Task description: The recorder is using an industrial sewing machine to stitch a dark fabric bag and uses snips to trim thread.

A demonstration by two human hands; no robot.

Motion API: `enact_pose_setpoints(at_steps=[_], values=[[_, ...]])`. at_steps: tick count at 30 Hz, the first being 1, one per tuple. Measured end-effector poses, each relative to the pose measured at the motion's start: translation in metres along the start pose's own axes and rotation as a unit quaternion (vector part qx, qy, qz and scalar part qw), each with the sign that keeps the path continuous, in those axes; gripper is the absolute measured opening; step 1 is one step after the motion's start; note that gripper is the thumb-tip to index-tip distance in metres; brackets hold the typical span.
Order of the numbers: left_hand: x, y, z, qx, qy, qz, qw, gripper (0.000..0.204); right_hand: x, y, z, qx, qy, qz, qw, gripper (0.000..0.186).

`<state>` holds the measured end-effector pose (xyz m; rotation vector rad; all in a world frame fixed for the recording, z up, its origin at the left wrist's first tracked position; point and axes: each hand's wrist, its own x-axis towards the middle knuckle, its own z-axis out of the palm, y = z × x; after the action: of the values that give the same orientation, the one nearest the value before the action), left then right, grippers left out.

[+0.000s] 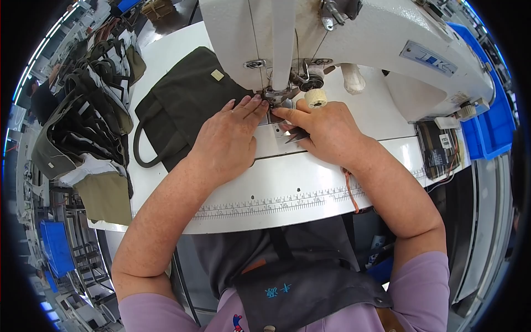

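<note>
My left hand (227, 141) lies with fingers stretched out on the edge of a dark olive fabric bag (177, 91) with a strap loop and small pale label, its fingertips beside the presser foot (275, 95) of a white sewing machine (420, 55). My right hand (332, 130) is curled round small dark thread snips (296, 136) with an orange cord (348, 191), its index finger reaching to the fabric at the needle area. The bag's edge under my fingertips is partly hidden.
A pile of olive and dark bag pieces (88, 110) lies on the worktable (249, 216) at left. A blue plastic tray (487, 130) and a dark item with wires (431, 146) are at right. A person in dark clothing (44, 102) is at far left.
</note>
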<state>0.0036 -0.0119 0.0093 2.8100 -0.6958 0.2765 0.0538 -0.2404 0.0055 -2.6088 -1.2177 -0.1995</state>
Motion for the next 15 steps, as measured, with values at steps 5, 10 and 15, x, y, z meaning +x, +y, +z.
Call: enact_pose_setpoints(at_steps=[5,10,15], values=[[0.001,0.023,-0.009,0.047,-0.049,-0.024,0.997,0.055,-0.001,0.001,-0.002,0.028,0.007,0.012,1.000,0.050],[0.020,0.012,-0.033,0.028,-0.196,-0.061,0.978,0.050,-0.001,0.004,0.001,0.027,0.011,0.020,0.999,0.048],[-0.015,-0.016,-0.007,-0.083,-0.064,0.036,0.994,0.049,-0.001,0.000,0.002,0.022,0.017,0.014,1.000,0.050]])
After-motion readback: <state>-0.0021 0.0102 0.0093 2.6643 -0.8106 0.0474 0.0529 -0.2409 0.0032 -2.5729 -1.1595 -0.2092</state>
